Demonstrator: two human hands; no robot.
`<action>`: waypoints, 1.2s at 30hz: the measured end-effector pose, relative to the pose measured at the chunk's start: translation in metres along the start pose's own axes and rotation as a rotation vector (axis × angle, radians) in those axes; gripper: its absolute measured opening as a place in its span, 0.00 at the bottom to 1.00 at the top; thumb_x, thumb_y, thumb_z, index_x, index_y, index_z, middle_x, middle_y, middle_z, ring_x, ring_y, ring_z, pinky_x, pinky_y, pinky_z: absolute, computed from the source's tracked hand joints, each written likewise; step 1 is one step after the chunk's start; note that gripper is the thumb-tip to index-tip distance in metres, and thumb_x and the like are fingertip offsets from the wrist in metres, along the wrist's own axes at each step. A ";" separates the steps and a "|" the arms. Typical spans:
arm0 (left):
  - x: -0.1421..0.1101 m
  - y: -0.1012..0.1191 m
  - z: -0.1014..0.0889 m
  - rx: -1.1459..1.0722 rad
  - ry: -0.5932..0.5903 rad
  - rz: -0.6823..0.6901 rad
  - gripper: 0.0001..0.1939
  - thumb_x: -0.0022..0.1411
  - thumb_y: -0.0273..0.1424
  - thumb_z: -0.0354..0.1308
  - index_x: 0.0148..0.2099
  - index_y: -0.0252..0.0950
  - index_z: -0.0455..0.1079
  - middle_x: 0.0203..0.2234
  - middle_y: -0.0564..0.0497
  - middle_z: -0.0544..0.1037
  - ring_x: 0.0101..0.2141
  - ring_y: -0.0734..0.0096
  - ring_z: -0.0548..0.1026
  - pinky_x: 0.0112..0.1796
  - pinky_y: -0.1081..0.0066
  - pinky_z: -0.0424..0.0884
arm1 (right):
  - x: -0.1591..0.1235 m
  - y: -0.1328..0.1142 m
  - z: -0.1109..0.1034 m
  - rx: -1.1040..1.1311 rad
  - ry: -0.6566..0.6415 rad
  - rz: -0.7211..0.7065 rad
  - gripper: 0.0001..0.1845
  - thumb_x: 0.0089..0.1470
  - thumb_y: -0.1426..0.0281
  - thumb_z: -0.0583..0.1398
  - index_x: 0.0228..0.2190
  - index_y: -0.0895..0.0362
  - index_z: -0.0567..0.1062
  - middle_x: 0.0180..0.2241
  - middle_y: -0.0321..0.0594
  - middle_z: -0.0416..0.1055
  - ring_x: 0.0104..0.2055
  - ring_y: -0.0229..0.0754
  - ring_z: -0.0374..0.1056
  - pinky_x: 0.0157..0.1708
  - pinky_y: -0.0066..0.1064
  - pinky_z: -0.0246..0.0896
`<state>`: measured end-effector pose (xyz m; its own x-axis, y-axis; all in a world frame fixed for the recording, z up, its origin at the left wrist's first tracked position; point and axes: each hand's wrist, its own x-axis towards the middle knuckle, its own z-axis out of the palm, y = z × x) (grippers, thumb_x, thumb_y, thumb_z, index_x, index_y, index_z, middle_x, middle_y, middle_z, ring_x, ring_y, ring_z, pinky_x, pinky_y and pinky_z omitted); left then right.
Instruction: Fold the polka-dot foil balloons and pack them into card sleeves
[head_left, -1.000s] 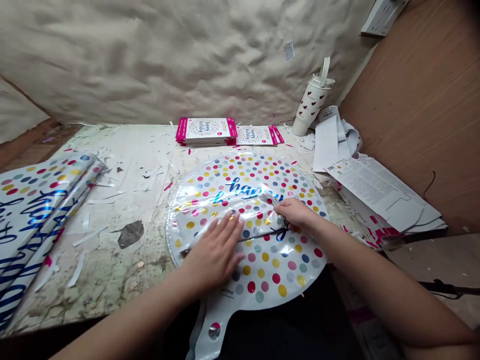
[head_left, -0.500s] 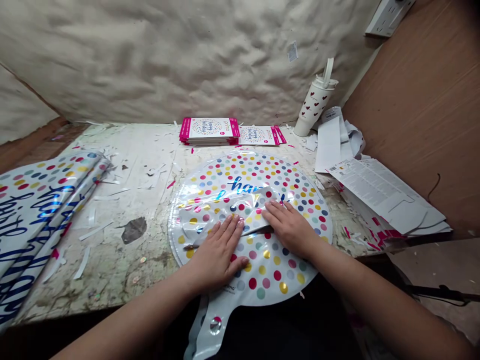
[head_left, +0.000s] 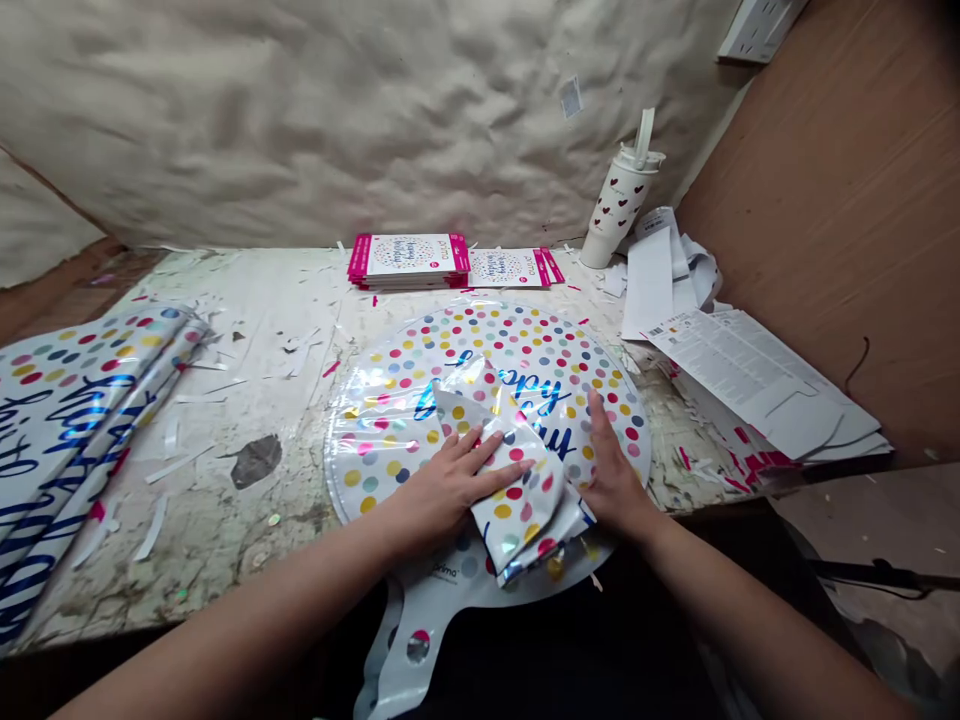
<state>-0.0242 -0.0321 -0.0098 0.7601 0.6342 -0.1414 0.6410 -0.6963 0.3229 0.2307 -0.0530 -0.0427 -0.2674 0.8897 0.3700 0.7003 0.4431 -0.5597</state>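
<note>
Left grip (head_left: 450, 483) open, palm down, pressing on the folded flap (head_left: 517, 510) of a polka-dot foil balloon (head_left: 525, 345); right grip (head_left: 616, 483) also open, its side against that fold, closed on nothing. Balloon flat near the front edge of the bench (head_left: 225, 330), around mid-length.

Foil balloon (head_left: 517, 500) partly under left hand (head_left: 450, 485)

The shiny white foil balloon (head_left: 555, 345) has red, yellow, blue and green dots and blue letters. The white cup (head_left: 616, 205) at the far right has red hearts.
</note>
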 end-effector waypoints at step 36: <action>0.038 -0.038 -0.031 -1.161 -0.015 -1.070 0.18 0.48 0.44 0.60 0.20 0.35 0.62 0.09 0.54 0.64 0.11 0.73 0.65 0.16 0.73 0.65 | 0.060 -0.041 0.046 -0.278 -0.507 -0.111 0.30 0.58 0.50 0.41 0.59 0.44 0.49 0.63 0.40 0.41 0.64 0.55 0.34 0.58 0.55 0.30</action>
<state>-0.0233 0.0289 0.0012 0.0329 0.6359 -0.7711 0.4377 0.6844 0.5831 0.1556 -0.0128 -0.0314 -0.5840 0.8114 -0.0244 0.7793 0.5519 -0.2969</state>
